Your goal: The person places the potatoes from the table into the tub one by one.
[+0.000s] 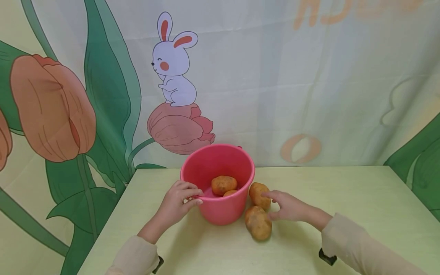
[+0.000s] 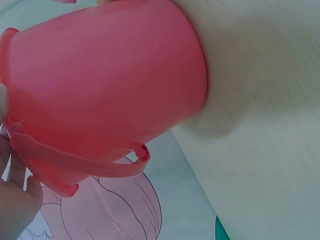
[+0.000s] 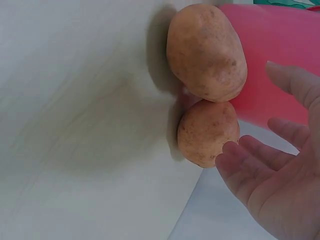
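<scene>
A pink bucket (image 1: 220, 212) stands on the pale green table (image 1: 343, 214) with two potatoes (image 1: 224, 184) inside. My left hand (image 1: 180, 202) grips its near left rim, fingers curled over the edge; the left wrist view shows the bucket wall (image 2: 110, 85) and its lowered handle (image 2: 85, 167). Two more potatoes lie right of the bucket, a smaller far one (image 1: 258, 194) (image 3: 207, 132) and a bigger near one (image 1: 258, 223) (image 3: 206, 50). My right hand (image 1: 287, 207) (image 3: 265, 175) is open beside them, fingertips at the smaller potato, holding nothing.
A printed curtain with a rabbit (image 1: 173, 63) and tulips hangs just behind the table. The table's left edge (image 1: 106, 221) runs near my left forearm. Bare tabletop stretches to the right (image 1: 361, 191) and in front of the bucket.
</scene>
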{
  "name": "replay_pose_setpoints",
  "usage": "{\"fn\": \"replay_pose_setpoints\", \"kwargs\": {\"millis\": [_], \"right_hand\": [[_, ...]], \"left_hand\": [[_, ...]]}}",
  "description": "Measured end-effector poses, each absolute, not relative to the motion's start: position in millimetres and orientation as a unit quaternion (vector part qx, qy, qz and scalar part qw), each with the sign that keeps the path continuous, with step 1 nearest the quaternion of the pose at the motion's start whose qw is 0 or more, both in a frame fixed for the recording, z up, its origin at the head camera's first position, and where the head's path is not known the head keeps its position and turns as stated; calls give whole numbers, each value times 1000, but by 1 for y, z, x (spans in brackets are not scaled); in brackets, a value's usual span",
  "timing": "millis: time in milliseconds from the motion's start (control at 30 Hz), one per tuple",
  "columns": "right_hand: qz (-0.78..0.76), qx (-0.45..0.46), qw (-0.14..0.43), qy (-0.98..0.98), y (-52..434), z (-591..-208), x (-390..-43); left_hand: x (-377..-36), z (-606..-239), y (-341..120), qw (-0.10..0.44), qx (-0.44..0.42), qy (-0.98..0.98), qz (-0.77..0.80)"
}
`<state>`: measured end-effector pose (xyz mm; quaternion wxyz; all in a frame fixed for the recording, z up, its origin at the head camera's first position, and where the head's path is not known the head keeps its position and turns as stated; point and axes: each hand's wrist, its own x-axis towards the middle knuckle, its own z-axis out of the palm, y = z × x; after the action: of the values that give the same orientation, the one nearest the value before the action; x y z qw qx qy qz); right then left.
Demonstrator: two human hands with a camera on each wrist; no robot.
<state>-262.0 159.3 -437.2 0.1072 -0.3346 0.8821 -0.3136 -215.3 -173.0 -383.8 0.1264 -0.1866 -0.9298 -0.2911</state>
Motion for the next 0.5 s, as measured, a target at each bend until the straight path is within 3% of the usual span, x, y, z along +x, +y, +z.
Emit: {"fn": "replay_pose_setpoints", "kwargs": {"millis": [500], "right_hand": [[-310, -322, 108, 888, 158, -443, -260]], "left_hand": [[-216, -384, -173, 122, -186, -929, -294]]}}
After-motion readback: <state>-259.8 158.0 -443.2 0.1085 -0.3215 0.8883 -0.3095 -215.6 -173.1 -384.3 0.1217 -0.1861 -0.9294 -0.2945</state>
